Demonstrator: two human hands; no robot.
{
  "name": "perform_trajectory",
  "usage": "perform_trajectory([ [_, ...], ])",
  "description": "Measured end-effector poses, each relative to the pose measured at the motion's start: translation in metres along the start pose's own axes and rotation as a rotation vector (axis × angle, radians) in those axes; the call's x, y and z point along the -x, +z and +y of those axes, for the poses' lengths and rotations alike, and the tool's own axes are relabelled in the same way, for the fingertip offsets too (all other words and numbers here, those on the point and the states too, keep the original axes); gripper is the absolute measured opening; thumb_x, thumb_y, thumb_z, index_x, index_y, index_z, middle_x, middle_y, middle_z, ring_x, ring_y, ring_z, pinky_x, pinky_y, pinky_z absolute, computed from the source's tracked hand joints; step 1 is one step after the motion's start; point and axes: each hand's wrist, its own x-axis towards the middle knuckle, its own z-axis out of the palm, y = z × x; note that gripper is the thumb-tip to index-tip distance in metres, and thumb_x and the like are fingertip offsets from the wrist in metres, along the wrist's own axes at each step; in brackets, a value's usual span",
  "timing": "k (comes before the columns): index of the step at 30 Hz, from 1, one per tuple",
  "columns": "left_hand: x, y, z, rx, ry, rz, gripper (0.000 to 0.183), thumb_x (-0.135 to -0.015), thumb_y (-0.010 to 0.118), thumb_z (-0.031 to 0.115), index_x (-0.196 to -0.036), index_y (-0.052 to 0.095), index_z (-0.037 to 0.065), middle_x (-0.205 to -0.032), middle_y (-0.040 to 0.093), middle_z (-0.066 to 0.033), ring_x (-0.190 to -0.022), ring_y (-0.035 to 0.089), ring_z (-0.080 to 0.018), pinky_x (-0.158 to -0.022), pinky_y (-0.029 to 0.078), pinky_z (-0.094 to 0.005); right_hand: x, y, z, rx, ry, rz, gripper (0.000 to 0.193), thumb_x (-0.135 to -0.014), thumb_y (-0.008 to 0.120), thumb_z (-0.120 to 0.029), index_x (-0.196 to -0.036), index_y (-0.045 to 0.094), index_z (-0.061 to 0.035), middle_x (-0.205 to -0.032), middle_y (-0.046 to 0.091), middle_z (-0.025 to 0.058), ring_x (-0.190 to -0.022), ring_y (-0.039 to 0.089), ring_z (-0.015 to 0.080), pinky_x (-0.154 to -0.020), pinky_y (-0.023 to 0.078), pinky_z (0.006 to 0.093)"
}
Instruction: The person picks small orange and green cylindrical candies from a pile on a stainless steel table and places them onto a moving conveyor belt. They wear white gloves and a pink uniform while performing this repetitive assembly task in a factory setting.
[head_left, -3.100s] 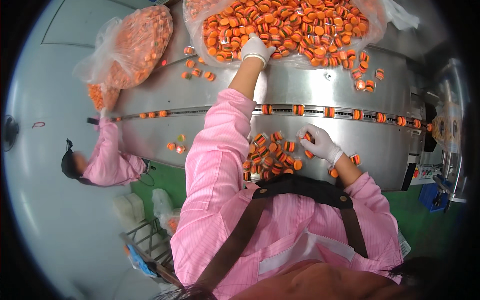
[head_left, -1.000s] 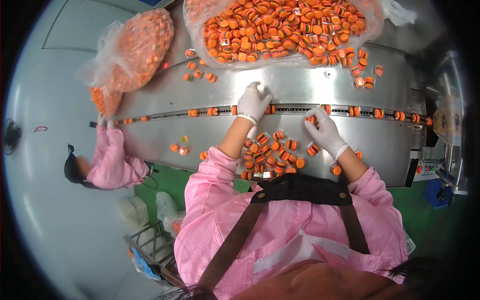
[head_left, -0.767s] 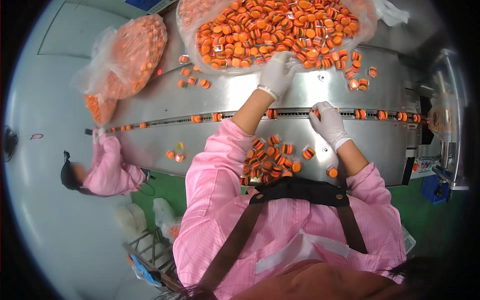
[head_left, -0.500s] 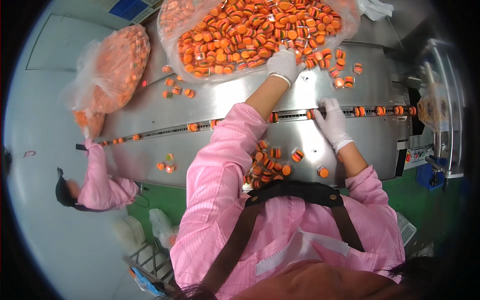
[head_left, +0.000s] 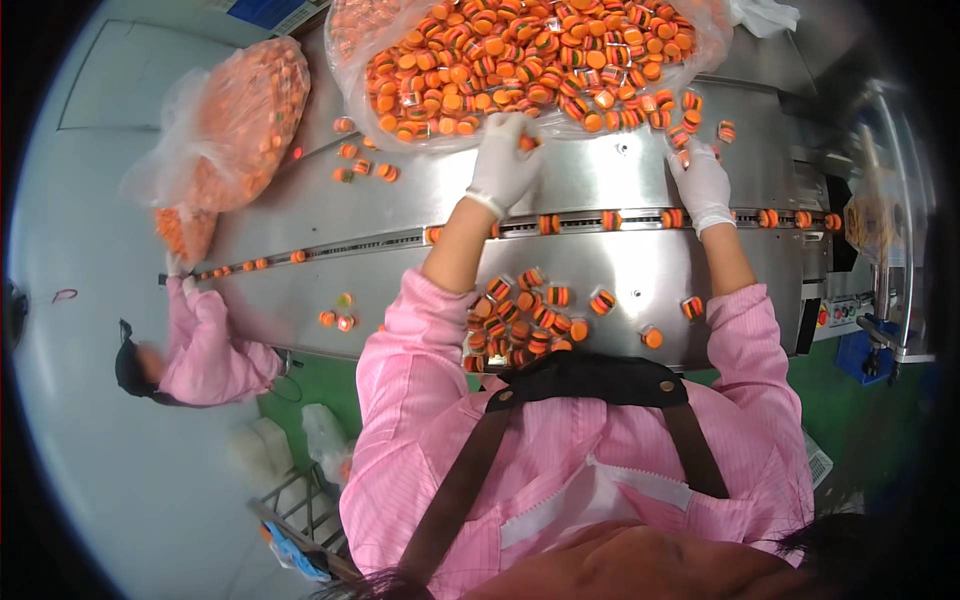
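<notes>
Stainless steel tabletop (head_left: 640, 275) spans the scene, with a narrow conveyor channel (head_left: 380, 240) running left to right across its middle, carrying single orange pieces in a row. At far left, a co-worker in a pink sleeve (head_left: 205, 345) reaches to the channel's left end, beside a closed clear bag of orange pieces (head_left: 235, 125). Loose pieces (head_left: 340, 320) lie near the tabletop's near edge at left; a denser cluster of orange striped candies (head_left: 525, 320) sits on the near side just in front of the person's chest. Left hand (head_left: 505, 165), in a white glove, is at the near rim of the large open bag of candies (head_left: 540, 55) on the far side; its grip is curled narrow around one orange piece (head_left: 526, 143). Right hand (head_left: 700, 185), also white-gloved, rests further right among scattered pieces at the bag's edge, just beyond the channel; fingers spread, palm down; whether it grips anything cannot be told.
</notes>
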Motion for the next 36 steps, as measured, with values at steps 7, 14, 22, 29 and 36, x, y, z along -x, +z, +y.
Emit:
perform_trajectory([
  [7,0.091,-0.082,-0.054,-0.105,-0.327,-0.047,0.018,-0.075,0.07,0.009,-0.089,0.06,0.004,-0.088,0.061,-0.0126,-0.084,0.059,-0.027,-0.076,0.048,-0.0367,0.022,-0.002,0.013,-0.281,-0.133,0.076,0.021,-0.082,0.058,-0.018,-0.095,0.055,-0.003,-0.103,0.056,0.0179,-0.1,0.055,0.0367,-0.086,0.045,0.0433],
  [14,0.159,-0.113,-0.114,-0.381,-0.392,0.014,0.027,-0.071,0.07,-0.001,-0.095,0.06,0.004,-0.098,0.062,-0.0135,-0.086,0.06,-0.0307,-0.076,0.049,-0.0377,0.049,0.002,-0.004,-0.571,-0.282,0.052,0.016,-0.079,0.06,-0.009,-0.092,0.053,-0.0038,-0.096,0.052,0.014,-0.093,0.054,0.0299,-0.085,0.043,0.0366],
  [22,0.175,-0.11,-0.121,-0.334,-0.386,-0.227,0.031,-0.072,0.065,-0.006,-0.1,0.057,0.005,-0.111,0.058,-0.0173,-0.101,0.058,-0.0328,-0.084,0.049,-0.0376,0.086,0.011,-0.081,-0.722,-0.469,-0.427,0.017,-0.079,0.061,-0.005,-0.094,0.053,-0.0047,-0.093,0.053,0.0119,-0.086,0.057,0.0273,-0.079,0.047,0.0348],
  [29,0.13,-0.106,-0.078,-0.218,-0.388,-0.266,0.026,-0.078,0.066,0.011,-0.103,0.062,0.005,-0.11,0.06,-0.0183,-0.102,0.058,-0.034,-0.086,0.049,-0.0392,0.102,0.038,-0.145,-0.616,-0.891,-0.442,0.012,-0.081,0.054,-0.007,-0.093,0.053,-0.0044,-0.095,0.054,0.0166,-0.086,0.058,0.0363,-0.077,0.048,0.0429],
  [36,0.023,-0.053,-0.106,-0.344,-0.435,0.106,0.033,-0.084,0.062,0.026,-0.108,0.062,0.002,-0.106,0.064,-0.0214,-0.099,0.062,-0.0357,-0.086,0.049,-0.0428,0.086,0.076,-0.158,-0.259,-1.0,-0.43,0.015,-0.08,0.059,-0.008,-0.094,0.056,-0.0038,-0.101,0.056,0.0138,-0.094,0.058,0.0334,-0.081,0.048,0.0433],
])
